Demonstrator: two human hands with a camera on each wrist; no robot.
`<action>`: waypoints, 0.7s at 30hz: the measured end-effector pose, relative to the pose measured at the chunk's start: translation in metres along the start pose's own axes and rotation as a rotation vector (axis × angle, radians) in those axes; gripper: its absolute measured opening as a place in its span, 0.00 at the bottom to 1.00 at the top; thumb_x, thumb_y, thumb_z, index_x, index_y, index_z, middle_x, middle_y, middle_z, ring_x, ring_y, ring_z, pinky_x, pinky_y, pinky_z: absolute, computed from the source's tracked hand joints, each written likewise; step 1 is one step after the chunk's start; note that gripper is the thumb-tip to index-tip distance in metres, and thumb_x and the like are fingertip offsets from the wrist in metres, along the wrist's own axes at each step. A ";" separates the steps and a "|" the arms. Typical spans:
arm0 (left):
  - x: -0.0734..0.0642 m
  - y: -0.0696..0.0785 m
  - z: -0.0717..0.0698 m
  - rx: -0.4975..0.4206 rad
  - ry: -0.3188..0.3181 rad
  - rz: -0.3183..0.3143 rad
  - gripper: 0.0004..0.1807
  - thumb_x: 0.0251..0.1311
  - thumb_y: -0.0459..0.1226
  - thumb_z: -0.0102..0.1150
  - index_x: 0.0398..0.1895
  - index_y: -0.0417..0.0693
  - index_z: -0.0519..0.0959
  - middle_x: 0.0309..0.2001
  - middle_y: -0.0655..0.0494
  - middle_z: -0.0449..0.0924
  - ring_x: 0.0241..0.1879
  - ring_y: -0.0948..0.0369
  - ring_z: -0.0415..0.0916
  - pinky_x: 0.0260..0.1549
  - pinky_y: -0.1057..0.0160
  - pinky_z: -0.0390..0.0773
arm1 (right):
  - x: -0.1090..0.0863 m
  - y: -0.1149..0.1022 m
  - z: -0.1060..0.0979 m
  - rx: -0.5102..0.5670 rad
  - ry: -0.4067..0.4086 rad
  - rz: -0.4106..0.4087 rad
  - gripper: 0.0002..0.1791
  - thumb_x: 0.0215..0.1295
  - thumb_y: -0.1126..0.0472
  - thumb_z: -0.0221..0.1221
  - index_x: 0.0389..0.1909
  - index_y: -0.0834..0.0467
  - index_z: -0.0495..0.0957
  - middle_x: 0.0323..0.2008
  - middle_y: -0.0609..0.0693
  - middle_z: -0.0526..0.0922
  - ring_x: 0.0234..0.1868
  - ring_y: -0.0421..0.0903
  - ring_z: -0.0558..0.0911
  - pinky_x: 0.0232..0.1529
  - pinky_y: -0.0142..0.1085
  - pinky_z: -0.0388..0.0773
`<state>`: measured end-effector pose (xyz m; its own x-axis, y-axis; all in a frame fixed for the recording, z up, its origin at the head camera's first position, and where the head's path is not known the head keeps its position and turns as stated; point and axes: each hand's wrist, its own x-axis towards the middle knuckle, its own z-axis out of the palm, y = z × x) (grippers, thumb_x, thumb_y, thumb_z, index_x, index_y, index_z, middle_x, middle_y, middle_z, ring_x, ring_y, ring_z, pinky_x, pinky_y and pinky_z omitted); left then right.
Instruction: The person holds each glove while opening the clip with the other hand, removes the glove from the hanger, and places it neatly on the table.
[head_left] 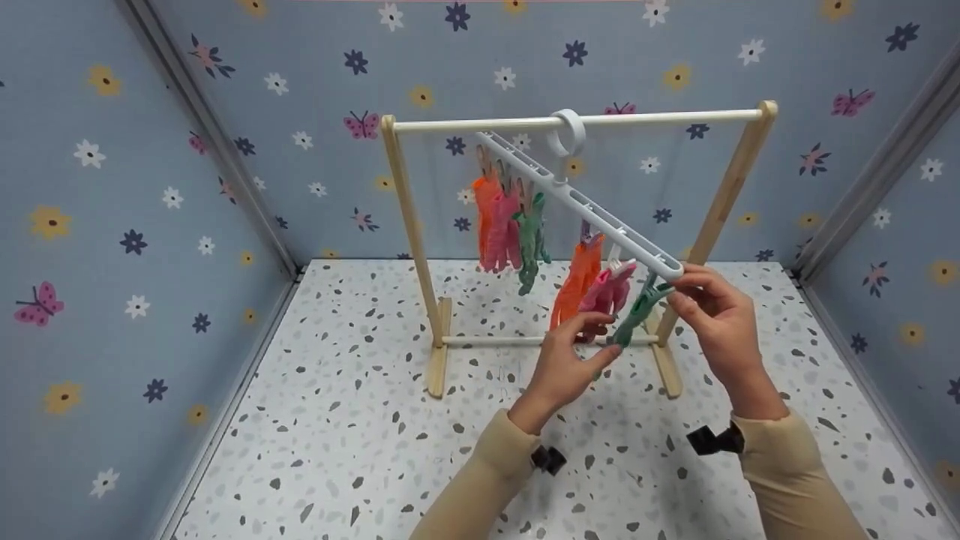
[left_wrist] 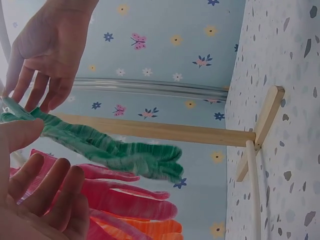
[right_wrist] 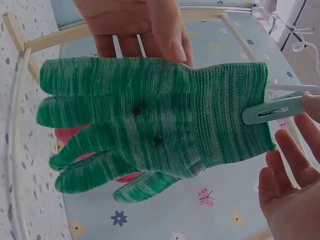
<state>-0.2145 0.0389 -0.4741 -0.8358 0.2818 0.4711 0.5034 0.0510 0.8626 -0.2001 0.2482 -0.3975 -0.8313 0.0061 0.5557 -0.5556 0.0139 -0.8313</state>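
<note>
A green knit glove (right_wrist: pixel 125 115) hangs by its cuff from a green clothespin (right_wrist: pixel 272 111) at the near end of the white clip hanger (head_left: pixel 600 217). My right hand (head_left: pixel 720 319) pinches that clothespin between thumb and fingers, beside the hanger's tip. Just below, my left hand (head_left: pixel 566 360) is at the glove's edge, its fingers loosely bent and its thumb (left_wrist: pixel 25 134) close to the cuff. Beside it hang a pink glove (head_left: pixel 609 289) and an orange glove (head_left: pixel 579 270) on their own clips.
The hanger's hook ring (head_left: pixel 568 133) loops over the top bar (head_left: pixel 675 118) of a wooden rack. Orange (head_left: pixel 486 217), pink (head_left: pixel 502 236) and green gloves (head_left: pixel 529 244) hang at its far end. Flowered panels (head_left: pixel 330 90) enclose the speckled surface (head_left: pixel 337 420) on three sides.
</note>
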 end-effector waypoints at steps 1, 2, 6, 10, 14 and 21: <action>0.000 0.000 0.000 0.000 -0.002 0.004 0.19 0.59 0.34 0.69 0.54 0.50 0.79 0.49 0.64 0.81 0.48 0.66 0.77 0.49 0.57 0.78 | 0.000 0.000 0.001 0.003 -0.001 0.008 0.11 0.66 0.75 0.59 0.48 0.75 0.77 0.54 0.56 0.79 0.50 0.48 0.80 0.52 0.31 0.77; 0.001 0.000 0.001 0.000 -0.004 0.010 0.19 0.59 0.34 0.69 0.54 0.50 0.79 0.49 0.63 0.81 0.48 0.66 0.77 0.49 0.57 0.78 | 0.000 0.000 0.001 0.005 -0.001 0.015 0.11 0.66 0.75 0.59 0.48 0.75 0.77 0.54 0.57 0.79 0.50 0.48 0.80 0.52 0.31 0.77; 0.002 0.001 0.002 0.018 0.006 0.046 0.18 0.60 0.35 0.70 0.53 0.51 0.80 0.48 0.63 0.82 0.47 0.67 0.78 0.47 0.60 0.79 | -0.002 -0.001 0.004 0.024 -0.016 0.013 0.10 0.66 0.75 0.59 0.47 0.75 0.78 0.54 0.58 0.78 0.51 0.50 0.81 0.53 0.32 0.77; 0.002 0.002 0.003 0.014 0.034 0.069 0.15 0.60 0.34 0.69 0.51 0.50 0.81 0.46 0.62 0.83 0.44 0.66 0.79 0.44 0.58 0.80 | -0.003 -0.001 0.006 0.036 -0.043 -0.024 0.09 0.66 0.76 0.58 0.45 0.76 0.78 0.54 0.59 0.78 0.50 0.50 0.80 0.53 0.33 0.77; 0.000 0.003 0.002 0.010 0.064 0.092 0.11 0.61 0.32 0.66 0.47 0.48 0.83 0.44 0.60 0.84 0.42 0.65 0.78 0.41 0.58 0.80 | -0.005 -0.001 0.008 0.032 -0.061 -0.033 0.08 0.66 0.76 0.58 0.44 0.77 0.78 0.54 0.57 0.79 0.49 0.49 0.80 0.52 0.32 0.77; -0.002 0.003 -0.005 -0.028 0.091 0.097 0.07 0.62 0.31 0.65 0.42 0.44 0.85 0.39 0.58 0.85 0.39 0.64 0.80 0.39 0.61 0.81 | -0.006 -0.002 0.014 0.016 -0.061 -0.005 0.10 0.66 0.75 0.58 0.46 0.74 0.78 0.54 0.58 0.79 0.49 0.51 0.79 0.52 0.32 0.77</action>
<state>-0.2124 0.0332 -0.4719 -0.8009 0.1958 0.5659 0.5772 0.0006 0.8166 -0.1940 0.2339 -0.3989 -0.8273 -0.0554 0.5590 -0.5598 -0.0020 -0.8286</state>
